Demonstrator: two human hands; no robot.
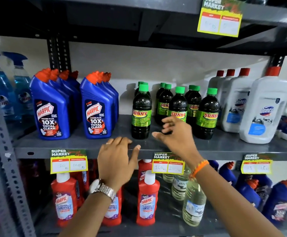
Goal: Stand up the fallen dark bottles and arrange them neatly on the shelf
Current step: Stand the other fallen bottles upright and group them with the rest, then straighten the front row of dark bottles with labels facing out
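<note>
Green-capped dark plastic bottles (177,106) all upright; your left hand (117,158) and right hand (175,134) hover spread, empty. Next: straighten the rows.

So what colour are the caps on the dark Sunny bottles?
Green, on every dark bottle standing on the shelf; the head view shows it.

Views: one, worn on the person's head.
Facing: forward and slightly down, square to the middle shelf (81,145).
Nearness: close, at arm's reach.
Span: wide-angle, shelf above to shelf below.
Shared ground: no second view.
</note>
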